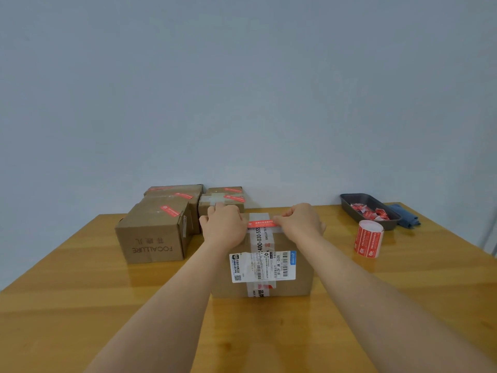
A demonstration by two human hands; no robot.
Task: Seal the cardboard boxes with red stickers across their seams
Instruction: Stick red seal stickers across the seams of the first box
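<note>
Red sticker (261,224) looks thin and floppy, so my left hand (223,222) and right hand (301,220) pinch its two ends over the box (295,243) seam.

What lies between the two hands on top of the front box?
In the head view, a red sticker spans between the left hand and right hand, lying across the white tape seam on the front box.

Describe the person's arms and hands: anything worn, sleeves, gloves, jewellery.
Both forearms are bare up to the frame edge, with no sleeves in view. The left hand and right hand wear no gloves, and no rings, watch or bracelet show on the visible sides.
</note>
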